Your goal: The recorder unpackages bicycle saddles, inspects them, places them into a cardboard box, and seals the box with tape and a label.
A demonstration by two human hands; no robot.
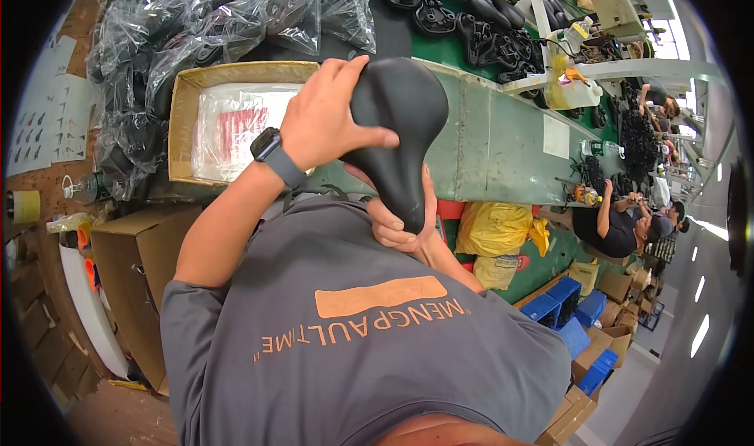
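Observation:
A black bicycle saddle (399, 104) is held up in front of my chest, its wide end pointing away and its narrow nose toward me. My left hand (326, 112), with a dark watch on the wrist, grips the left side of the wide end, its thumb lying across the smooth top. Around the nose, my right hand (404, 222) is closed, with fingers on one side and the thumb up along the other. The underside of the saddle is hidden. Just left of it, an open cardboard box (182, 124) holds clear plastic bags with red print.
Saddles in clear plastic (212, 22) are piled at the back left. Bare black saddles (487, 34) lie beyond the green bench (479, 132). A metal frame (652, 71) stands on the right. Yellow bags (495, 230) and blue bins (561, 293) sit below; other people work farther right.

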